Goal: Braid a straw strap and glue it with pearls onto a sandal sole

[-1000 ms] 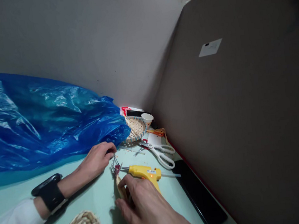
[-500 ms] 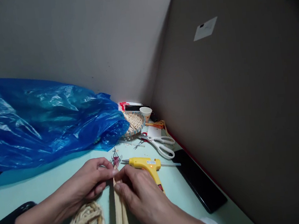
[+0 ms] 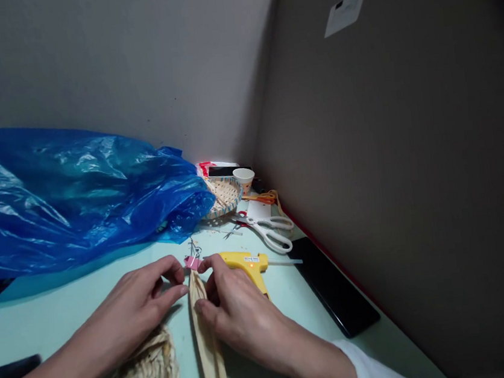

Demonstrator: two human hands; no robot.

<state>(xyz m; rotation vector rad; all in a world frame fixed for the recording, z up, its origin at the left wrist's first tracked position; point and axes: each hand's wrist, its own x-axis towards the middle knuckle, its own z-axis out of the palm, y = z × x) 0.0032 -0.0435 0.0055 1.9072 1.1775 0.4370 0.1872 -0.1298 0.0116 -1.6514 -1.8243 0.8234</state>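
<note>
A pale, flat folded strip (image 3: 210,351), which looks like dried plant fibre, runs from the bottom edge up to a pink binder clip (image 3: 192,262) gripping its top end. My right hand (image 3: 243,311) holds the strip just below the clip, its forefinger close to the clip and its thumb on the strip. To the left, my left hand (image 3: 149,291) has its thumb and forefinger apart beside the strip, with nothing visible between them. Below that hand lies a braided, woven piece (image 3: 148,377) of similar fibre, partly covered by the forearm.
A yellow glue gun (image 3: 246,262) lies behind my right hand, with white-handled scissors (image 3: 269,235) beyond. A black phone-like slab (image 3: 336,288) is at right by the partition. Farther back are a woven basket (image 3: 225,211), a paper cup (image 3: 244,181) and a large blue plastic bag (image 3: 75,197).
My left fingertips have come off the strip and opened slightly to its left. More of the pink clip shows. The camera view has tilted, so the table items sit slightly higher.
</note>
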